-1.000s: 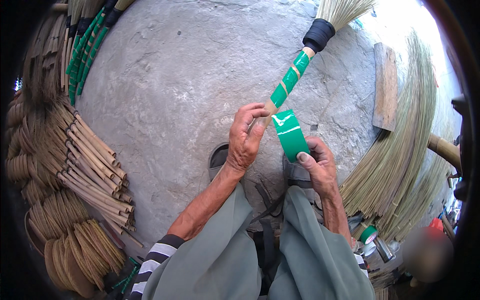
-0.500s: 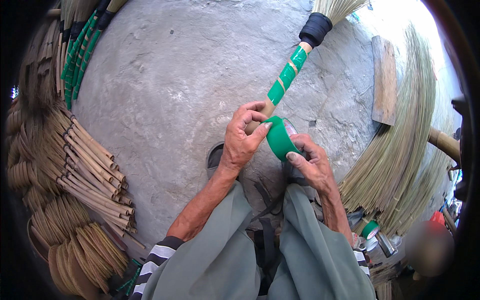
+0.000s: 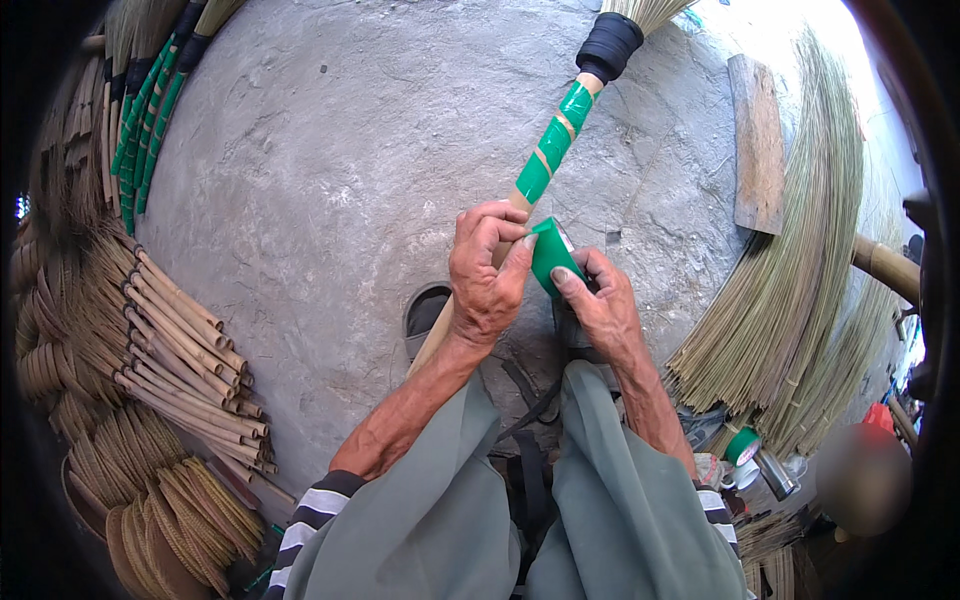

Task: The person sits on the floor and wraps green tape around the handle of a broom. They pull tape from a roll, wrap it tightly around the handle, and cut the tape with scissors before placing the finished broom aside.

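Observation:
A broom handle (image 3: 522,196), spirally wrapped in green tape on its upper stretch, slants up to a black binding (image 3: 610,47) beneath the bristles. My left hand (image 3: 488,268) is closed round the bare part of this handle, its thumb at the edge of the green tape. Close beside it, my right hand (image 3: 603,305) grips a roll of green tape (image 3: 553,262) between thumb and fingers. The roll sits against the handle at the left thumb, and its far side is mostly hidden. Below the left hand, the handle's pale lower end passes over a grey shoe (image 3: 425,310).
Bamboo-handled bundles (image 3: 190,350) and coiled braided material (image 3: 180,510) lie at the left, with green-taped brooms (image 3: 150,125) above. On the right are long straw (image 3: 790,270), a wooden plank (image 3: 757,145), another green tape roll (image 3: 742,446) and a metal cylinder (image 3: 776,474).
The tape roll has turned and come up and left, closer to the handle, along with my right hand. The broom has shifted slightly left, and its lower end now shows below my left hand.

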Available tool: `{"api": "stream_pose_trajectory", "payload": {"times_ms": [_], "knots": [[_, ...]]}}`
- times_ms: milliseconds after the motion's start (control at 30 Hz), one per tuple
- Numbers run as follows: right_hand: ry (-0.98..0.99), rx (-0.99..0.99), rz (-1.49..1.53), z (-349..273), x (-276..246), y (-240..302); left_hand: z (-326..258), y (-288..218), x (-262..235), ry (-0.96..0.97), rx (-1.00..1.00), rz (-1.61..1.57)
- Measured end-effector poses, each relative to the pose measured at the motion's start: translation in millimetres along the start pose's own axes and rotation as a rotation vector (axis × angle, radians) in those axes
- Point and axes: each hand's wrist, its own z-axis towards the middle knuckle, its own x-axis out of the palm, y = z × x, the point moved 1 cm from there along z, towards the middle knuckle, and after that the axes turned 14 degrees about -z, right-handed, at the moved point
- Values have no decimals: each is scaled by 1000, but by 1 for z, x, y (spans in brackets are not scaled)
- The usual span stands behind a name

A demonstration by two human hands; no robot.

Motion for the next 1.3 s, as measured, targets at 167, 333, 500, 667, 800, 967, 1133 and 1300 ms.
{"api": "stream_pose_trajectory", "payload": {"times_ms": [167,333,500,667,800,967,1133,1300], "knots": [[-61,32,35,20,0,-5,22,3,15,-100,-2,84],[-109,23,65,31,3,-8,38,11,24,-169,-18,185],[-103,12,44,41,0,0,46,17,23,-186,-81,114],[-110,10,73,46,1,9,55,22,17,-143,-78,170],[-118,-10,36,47,2,13,58,24,15,-134,-13,205],[-104,21,8,45,1,19,56,21,15,-139,-1,308],[-122,2,-26,48,-1,22,55,17,17,-148,-127,316],[-113,-7,55,53,1,17,56,15,18,-161,-159,316]]}}
